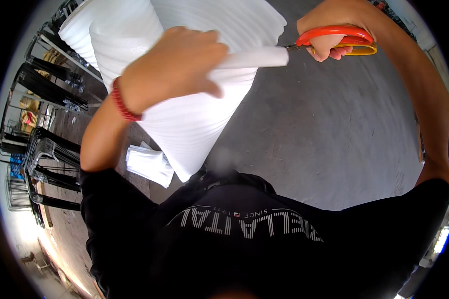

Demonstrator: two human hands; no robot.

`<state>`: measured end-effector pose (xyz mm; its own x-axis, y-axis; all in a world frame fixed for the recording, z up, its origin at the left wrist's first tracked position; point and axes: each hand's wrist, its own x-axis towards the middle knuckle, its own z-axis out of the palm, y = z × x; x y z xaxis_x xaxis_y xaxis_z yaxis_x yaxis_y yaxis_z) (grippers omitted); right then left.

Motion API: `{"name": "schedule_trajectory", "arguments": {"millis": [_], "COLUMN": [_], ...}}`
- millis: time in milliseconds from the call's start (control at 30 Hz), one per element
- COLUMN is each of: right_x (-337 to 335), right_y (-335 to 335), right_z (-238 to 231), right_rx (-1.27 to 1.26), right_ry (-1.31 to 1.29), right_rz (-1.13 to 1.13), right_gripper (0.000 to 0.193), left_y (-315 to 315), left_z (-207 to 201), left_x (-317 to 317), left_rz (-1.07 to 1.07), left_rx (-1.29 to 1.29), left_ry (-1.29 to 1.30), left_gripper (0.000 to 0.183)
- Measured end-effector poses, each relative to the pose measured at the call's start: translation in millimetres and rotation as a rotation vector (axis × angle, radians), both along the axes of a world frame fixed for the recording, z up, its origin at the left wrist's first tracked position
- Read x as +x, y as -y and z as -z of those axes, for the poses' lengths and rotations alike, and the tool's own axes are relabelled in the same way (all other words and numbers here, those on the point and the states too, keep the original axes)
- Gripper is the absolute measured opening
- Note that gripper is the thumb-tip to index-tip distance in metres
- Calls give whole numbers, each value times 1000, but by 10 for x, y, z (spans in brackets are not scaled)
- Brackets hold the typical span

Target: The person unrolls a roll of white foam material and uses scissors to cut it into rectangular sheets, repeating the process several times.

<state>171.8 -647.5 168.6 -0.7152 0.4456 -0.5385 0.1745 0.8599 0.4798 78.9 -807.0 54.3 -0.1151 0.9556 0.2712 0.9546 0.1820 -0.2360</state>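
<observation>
Presently, left hand [177, 65] lies over thin white foam tube [259, 59], thumb apart from other fingers; whether they clamp tube, I cannot tell. Right hand [325, 49] has fingers closed around handles of red-and-yellow-handled metal scissors [334, 31], blades at tube's right end. Large ribbed white foam sheet [192, 122] narrows downward before grey concrete floor [314, 129]; bent black metal frames [44, 87] stand toward floor's left edge.

Left hand [172, 67] back upward, thumb [212, 88] apart, right hand [327, 46] with fingers [340, 52] curled, both arms [106, 137] raised forward.
</observation>
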Motion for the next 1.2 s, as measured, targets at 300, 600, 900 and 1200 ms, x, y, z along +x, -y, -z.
{"name": "schedule_trajectory", "arguments": {"millis": [300, 600, 900, 1200], "right_x": [-264, -387, -347, -509], "right_y": [-274, -173, 208, 376], "right_z": [241, 657, 590, 547], "right_rx": [-106, 244, 434, 603], "right_ry": [70, 265, 209, 343], "right_rz": [-243, -118, -322, -231], "right_gripper": [13, 8, 30, 26], "left_y": [33, -877, -1107, -1177], "left_z": [459, 1219, 739, 695], "left_x": [956, 1414, 1420, 1478], "left_rz": [-215, -93, 153, 214], "left_rx": [-30, 530, 790, 975], "left_ry": [130, 1091, 1437, 1461], "left_gripper": [48, 57, 54, 55]}}
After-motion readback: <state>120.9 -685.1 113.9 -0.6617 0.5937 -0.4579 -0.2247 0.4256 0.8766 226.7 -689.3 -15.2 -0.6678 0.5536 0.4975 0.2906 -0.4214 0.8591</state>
